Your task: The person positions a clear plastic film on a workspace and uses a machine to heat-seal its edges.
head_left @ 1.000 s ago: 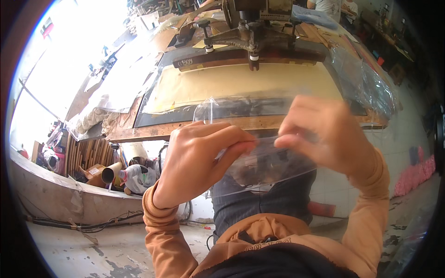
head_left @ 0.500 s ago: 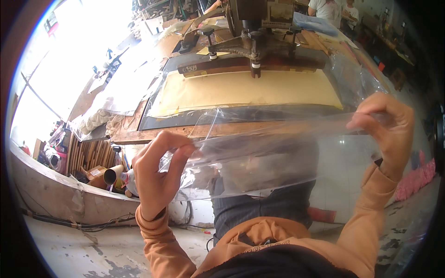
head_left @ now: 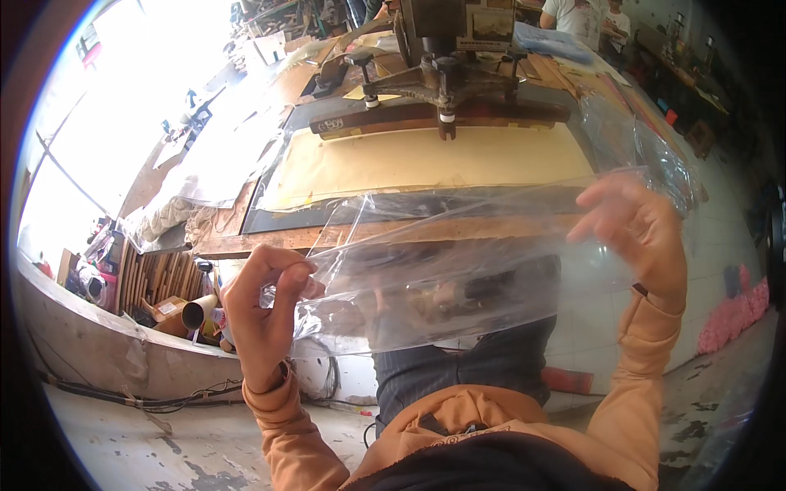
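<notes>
A clear plastic sheet (head_left: pixel 434 278) stretches in front of my body, creased and shiny, with the table edge and my trousers showing through it. My left hand (head_left: pixel 266 299) pinches its left end between thumb and fingers. At the sheet's right end is my right hand (head_left: pixel 639 225), its thumb and forefinger apart and slightly blurred, with the film passing by the fingers. Beyond the sheet, a yellowish panel (head_left: pixel 434 159) lies on a dark board (head_left: pixel 270 217) on the wooden table. A press head with a long bar (head_left: pixel 508 114) stands over the panel's far edge.
More clear plastic (head_left: pixel 630 139) hangs over the table's right side. White cloth (head_left: pixel 221 164) covers the left side. By the low wall at left are wooden slats (head_left: pixel 155 274) and a cardboard tube (head_left: pixel 199 311). Other people (head_left: pixel 577 20) are at the back right.
My right hand has moved left and its thumb and forefinger have spread from a pinch. My left hand has shifted slightly left and down. The sheet's upper edge now slants up to the right.
</notes>
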Demonstrator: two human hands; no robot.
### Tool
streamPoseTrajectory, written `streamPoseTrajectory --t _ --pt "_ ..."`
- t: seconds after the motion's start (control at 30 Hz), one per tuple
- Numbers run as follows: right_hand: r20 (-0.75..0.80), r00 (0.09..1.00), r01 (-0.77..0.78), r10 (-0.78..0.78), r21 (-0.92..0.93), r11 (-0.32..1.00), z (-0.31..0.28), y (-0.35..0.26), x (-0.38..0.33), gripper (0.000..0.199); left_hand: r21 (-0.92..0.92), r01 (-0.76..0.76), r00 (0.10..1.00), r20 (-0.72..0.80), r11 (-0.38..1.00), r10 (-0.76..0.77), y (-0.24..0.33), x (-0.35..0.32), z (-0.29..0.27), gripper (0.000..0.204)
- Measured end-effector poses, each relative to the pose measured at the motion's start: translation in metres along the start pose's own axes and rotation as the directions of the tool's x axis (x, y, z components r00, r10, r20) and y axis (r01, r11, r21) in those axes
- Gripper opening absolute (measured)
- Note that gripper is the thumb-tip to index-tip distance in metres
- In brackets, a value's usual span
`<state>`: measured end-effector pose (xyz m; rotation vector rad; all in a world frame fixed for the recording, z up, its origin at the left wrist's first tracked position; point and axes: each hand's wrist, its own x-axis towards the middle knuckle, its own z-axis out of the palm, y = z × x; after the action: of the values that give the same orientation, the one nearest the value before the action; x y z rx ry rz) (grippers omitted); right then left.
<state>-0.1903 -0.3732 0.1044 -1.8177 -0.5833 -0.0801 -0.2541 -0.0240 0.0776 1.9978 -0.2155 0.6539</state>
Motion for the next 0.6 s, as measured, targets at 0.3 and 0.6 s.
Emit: streamPoseTrajectory --t 0.3,0.6 --pt "0.038 0.985 -0.17 0.166 0.138 0.976 0.021 0.004 -0.013 0.032 0.624 -0.201 0.961 -0.023 0.755 0.274 -0.004 -0.026 -0.01 0.01" --pt "-0.056 0.973 -0.205 0.223 0.224 0.953 0.035 -0.028 -0.041 0.05 0.749 -0.04 0.995 -0.03 0.661 0.094 0.051 -0.04 -0.037 0.018"
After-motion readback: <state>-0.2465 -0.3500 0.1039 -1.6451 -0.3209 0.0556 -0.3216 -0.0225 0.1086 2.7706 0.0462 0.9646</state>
